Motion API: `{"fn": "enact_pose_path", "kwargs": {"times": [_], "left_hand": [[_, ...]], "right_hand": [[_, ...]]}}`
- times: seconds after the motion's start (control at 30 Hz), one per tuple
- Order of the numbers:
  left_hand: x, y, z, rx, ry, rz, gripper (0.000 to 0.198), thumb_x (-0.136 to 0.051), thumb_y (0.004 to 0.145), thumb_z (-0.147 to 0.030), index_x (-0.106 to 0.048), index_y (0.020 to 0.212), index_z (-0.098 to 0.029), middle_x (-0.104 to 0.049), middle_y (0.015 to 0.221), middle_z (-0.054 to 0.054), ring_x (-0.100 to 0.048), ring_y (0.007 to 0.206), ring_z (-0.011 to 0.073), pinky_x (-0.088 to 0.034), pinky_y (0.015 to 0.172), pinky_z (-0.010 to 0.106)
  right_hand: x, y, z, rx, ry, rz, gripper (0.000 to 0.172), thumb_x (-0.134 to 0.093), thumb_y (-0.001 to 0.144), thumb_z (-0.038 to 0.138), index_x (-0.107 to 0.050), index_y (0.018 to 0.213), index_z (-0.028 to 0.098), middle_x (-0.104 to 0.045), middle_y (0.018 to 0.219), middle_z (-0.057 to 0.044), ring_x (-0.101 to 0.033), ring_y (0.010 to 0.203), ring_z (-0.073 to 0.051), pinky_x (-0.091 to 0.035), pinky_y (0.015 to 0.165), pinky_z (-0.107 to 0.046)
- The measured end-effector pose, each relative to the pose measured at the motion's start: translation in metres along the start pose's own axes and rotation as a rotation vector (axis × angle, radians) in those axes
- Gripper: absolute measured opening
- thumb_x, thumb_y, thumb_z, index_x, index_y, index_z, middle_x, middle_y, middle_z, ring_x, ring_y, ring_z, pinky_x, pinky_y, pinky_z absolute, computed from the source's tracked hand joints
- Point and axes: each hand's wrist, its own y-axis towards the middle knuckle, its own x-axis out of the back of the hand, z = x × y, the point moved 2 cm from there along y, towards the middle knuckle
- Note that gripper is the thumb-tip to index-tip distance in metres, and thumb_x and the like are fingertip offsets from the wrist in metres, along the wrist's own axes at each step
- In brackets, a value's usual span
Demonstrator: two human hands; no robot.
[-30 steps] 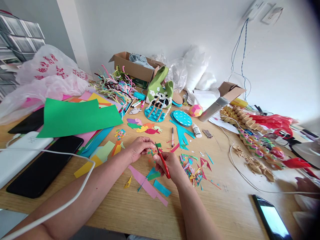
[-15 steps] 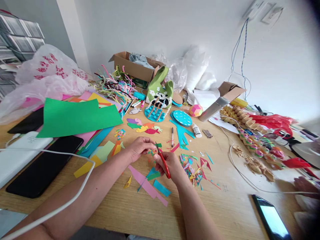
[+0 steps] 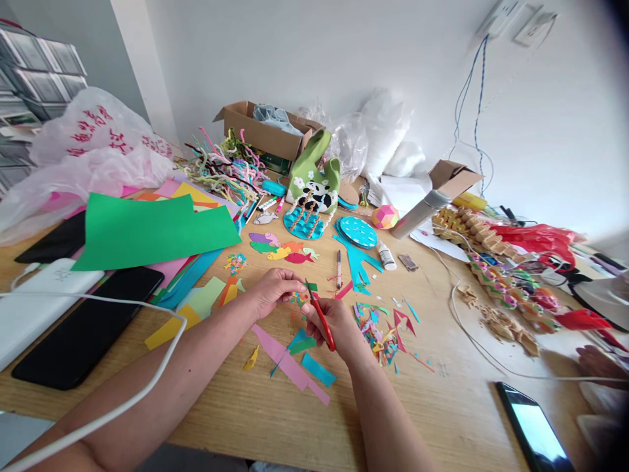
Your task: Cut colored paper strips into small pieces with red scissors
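My right hand is wrapped round a pair of red-handled scissors, blades pointing up and away from me. Just left of them, my left hand pinches a small piece of green paper at the blade tips; fingers and blades partly cover it. Under the hands lie tiny coloured paper bits. Beyond them rests a group of coloured paper fish. Nearer to me are a pink paper strip and a blue paper strip. To the right is a heap of paper scraps.
Green sheets top a paper stack at left, by a black phone and a white cable. Behind stand a panda bag and a grey flask. Another phone lies front right, near another person's hand.
My hands, the scissors and the green paper look nearly still. At the far right, the other person's hand has shifted slightly.
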Motion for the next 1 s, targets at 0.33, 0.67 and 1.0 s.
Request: {"fn": "enact_pose_path", "kwargs": {"times": [0.33, 0.67, 1.0], "left_hand": [[-0.0029, -0.0034, -0.0021, 0.022, 0.002, 0.019, 0.024, -0.075, 0.051, -0.024, -0.064, 0.07, -0.014, -0.059, 0.062, -0.003, -0.038, 0.046, 0.0038, -0.018, 0.047, 0.023], [-0.0022, -0.0026, -0.0013, -0.005, 0.008, 0.038, 0.018, -0.073, 0.056, -0.024, -0.066, 0.067, -0.014, -0.062, 0.067, 0.0, -0.043, 0.054, 0.0059, -0.022, 0.049, 0.024], [-0.0004, -0.0008, -0.0009, -0.025, -0.016, 0.04, 0.018, -0.073, 0.055, -0.024, -0.063, 0.065, -0.013, -0.057, 0.06, -0.002, -0.037, 0.046, 0.0039, -0.019, 0.046, 0.024]], "right_hand": [[-0.0002, 0.0, 0.0006, -0.005, 0.015, -0.009, 0.045, -0.069, 0.07, 0.057, -0.054, 0.058, 0.016, -0.06, 0.047, -0.001, -0.049, 0.035, -0.01, -0.036, 0.03, -0.017], [-0.0007, 0.0007, -0.0013, 0.011, 0.033, -0.01, 0.046, -0.069, 0.07, 0.058, -0.053, 0.059, 0.016, -0.06, 0.047, 0.0, -0.05, 0.035, -0.01, -0.036, 0.03, -0.018], [-0.0009, 0.0007, -0.0024, 0.008, 0.043, -0.01, 0.047, -0.067, 0.071, 0.059, -0.052, 0.06, 0.016, -0.06, 0.047, 0.0, -0.049, 0.035, -0.01, -0.037, 0.03, -0.018]]}}
